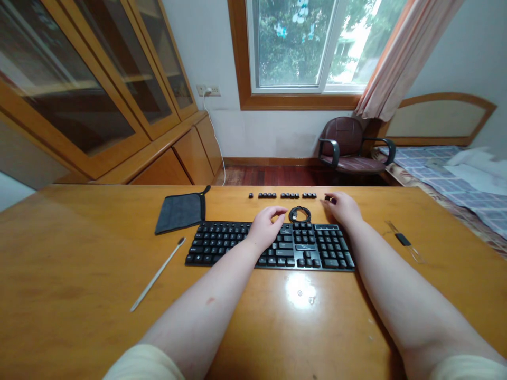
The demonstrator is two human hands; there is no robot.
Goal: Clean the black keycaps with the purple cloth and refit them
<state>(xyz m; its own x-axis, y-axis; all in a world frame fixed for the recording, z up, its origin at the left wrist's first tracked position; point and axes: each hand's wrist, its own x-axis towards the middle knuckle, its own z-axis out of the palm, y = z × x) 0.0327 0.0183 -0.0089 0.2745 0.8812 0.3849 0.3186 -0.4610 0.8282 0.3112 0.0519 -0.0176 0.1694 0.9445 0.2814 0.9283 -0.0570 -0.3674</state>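
Observation:
A black keyboard (304, 247) lies across the wooden desk. My left hand (266, 226) is over its upper middle part, fingers loosely curved with a gap between thumb and fingertips, and nothing shows in them. Whether it touches the keys is hidden. Beyond the keyboard, loose black keycaps (290, 196) stand in a row of small groups. At the row's right end, my right hand (344, 209) has its fingertips closed around a small black keycap (328, 198), partly covered by the fingers. A coiled black USB cable (300, 214) sits between the two hands.
A grey zippered pouch (180, 212) lies to the left, with a long white brush (158, 274) nearer me. On the right rests a wire keycap puller (403, 239) with a black handle. The desk's far edge (233, 186) runs just behind the keycaps.

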